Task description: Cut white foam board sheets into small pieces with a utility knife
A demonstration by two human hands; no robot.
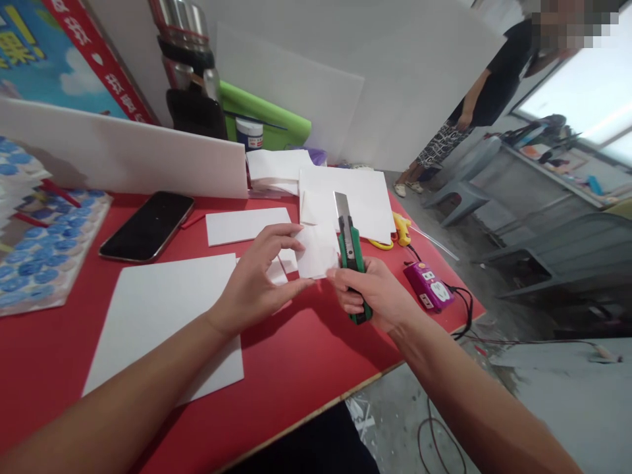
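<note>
My left hand [257,280] pinches the left side of a small white rectangular piece of paper or thin board [316,253], thumb at the bottom edge and fingers at the upper left. A green and black utility knife [350,247] is gripped in my right hand [380,289], its blade out and pointing up and away from me. The right thumb and fingers also meet the white piece's lower right corner. Below my left forearm lies a large white board [162,309]. A white strip [241,226] rests just beyond the left hand, and smaller white scraps show partly behind it.
On the red table [306,342] are a black phone [148,225], stacked white sheets [350,197], a yellow glue gun [402,228] and a purple power socket [428,286] with cords. A blue-dotted craft piece [37,266] stands left. Another person [488,85] stands at the back right.
</note>
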